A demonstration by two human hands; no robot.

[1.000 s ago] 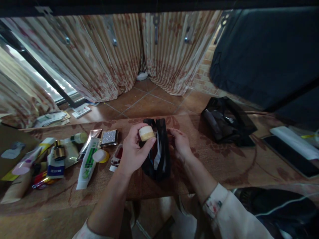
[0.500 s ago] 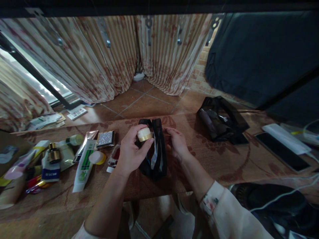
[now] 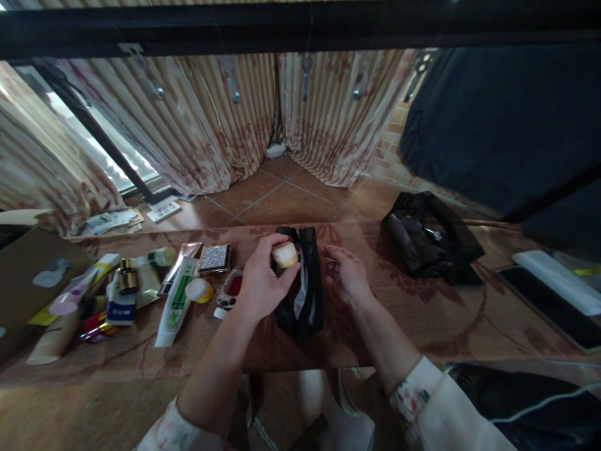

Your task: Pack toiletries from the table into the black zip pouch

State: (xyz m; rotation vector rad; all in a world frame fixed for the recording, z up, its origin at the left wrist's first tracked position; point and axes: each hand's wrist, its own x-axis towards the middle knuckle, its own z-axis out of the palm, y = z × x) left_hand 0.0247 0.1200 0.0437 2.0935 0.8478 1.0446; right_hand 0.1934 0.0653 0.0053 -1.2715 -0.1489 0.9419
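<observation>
Right hand [image 3: 350, 279]: has come off the black pouch [image 3: 307, 300]; it is now just beside its right side, fingers loose, grasping nothing.
Left hand [image 3: 267, 285]: pinches the small jar [image 3: 285, 255] over the pouch mouth, as before.
Small jar: not yet inside the pouch.
Tabletop [image 3: 422, 313]: tubes and bottles [image 3: 176, 300] lie unpacked toward the left edge.

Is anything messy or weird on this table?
Yes. At the left end of the table, tubes and bottles lie in a jumbled heap, overlapping, pointing every way. Papers are scattered on the floor by the curtain. The small jar in the left hand and the black pouch look fine.
</observation>
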